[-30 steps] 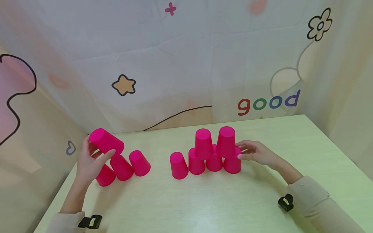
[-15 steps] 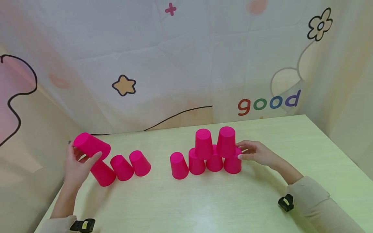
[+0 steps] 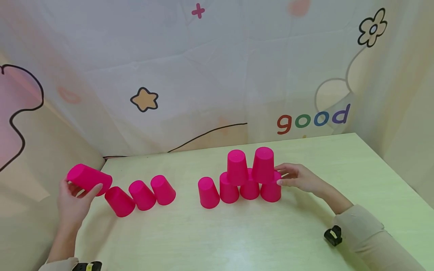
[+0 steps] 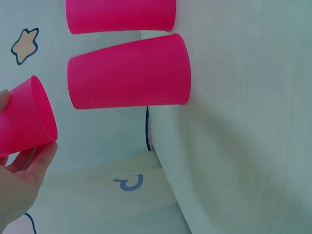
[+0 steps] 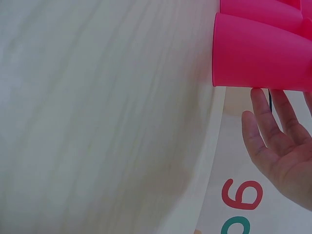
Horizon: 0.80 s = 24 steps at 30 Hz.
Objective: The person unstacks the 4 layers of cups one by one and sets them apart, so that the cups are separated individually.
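Note:
My left hand (image 3: 72,205) grips a pink cup (image 3: 89,177) at the table's left side, its mouth tilted down to the right. In the left wrist view the held cup (image 4: 24,119) is clear of the standing cups. Just right of it stands an upside-down pink cup (image 3: 120,202), then two more in a row. On the right, my right hand (image 3: 298,177) has its fingers extended against the end cup (image 3: 271,190) of a bottom row. Two upper cups, a left one (image 3: 237,167) and a right one (image 3: 263,165), sit across that row. The right wrist view shows fingertips (image 5: 258,92) touching the cup's side.
A lone upside-down cup (image 3: 208,192) stands at the left end of the right-hand row. The pale table (image 3: 217,237) meets a printed backdrop cloth (image 3: 210,75) along its far edge. Wrist bands (image 3: 333,236) sit on the sleeves.
My left hand has carried the cup leftward and a little down, away from above the left row, uncovering its leftmost cup. The right hand and right-hand stack have stayed put.

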Available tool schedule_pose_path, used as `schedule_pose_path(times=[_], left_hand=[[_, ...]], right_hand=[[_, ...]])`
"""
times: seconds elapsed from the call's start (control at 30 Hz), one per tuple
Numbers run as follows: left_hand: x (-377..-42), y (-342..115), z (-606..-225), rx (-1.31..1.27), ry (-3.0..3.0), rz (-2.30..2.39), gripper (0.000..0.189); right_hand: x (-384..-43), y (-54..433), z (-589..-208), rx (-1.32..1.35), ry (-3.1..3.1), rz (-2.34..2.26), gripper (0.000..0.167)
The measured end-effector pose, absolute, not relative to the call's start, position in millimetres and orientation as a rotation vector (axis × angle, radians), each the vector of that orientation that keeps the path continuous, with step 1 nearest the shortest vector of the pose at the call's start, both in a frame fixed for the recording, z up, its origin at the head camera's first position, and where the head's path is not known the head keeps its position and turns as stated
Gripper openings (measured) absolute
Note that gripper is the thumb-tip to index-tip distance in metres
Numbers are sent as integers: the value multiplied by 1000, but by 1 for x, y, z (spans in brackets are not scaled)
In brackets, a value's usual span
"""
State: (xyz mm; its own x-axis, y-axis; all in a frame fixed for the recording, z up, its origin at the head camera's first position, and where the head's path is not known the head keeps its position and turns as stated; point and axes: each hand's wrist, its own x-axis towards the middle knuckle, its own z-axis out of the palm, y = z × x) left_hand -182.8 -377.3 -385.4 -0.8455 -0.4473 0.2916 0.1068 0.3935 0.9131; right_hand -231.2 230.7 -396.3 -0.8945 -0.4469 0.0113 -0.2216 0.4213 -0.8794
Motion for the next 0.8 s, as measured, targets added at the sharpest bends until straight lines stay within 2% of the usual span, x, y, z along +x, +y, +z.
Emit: schedule_pose_path(times=[0.27,0.47,0.63,0.8], left_hand=[[-166,-374,-370,473,-2253,-1411,76],[-166,-397,-393,515,-2328,-1307,76],[-168,-413,-409,575,-2420,-1305,84],[-171,-430,-431,447,-2619,-1235,92]], right_hand=[[-232,231,-397,-582,2442,-1473,46],[-233,232,-397,-585,2439,-1473,45],[-233,231,-396,-581,2448,-1467,45],[-232,230,-396,-573,2450,-1461,45]])
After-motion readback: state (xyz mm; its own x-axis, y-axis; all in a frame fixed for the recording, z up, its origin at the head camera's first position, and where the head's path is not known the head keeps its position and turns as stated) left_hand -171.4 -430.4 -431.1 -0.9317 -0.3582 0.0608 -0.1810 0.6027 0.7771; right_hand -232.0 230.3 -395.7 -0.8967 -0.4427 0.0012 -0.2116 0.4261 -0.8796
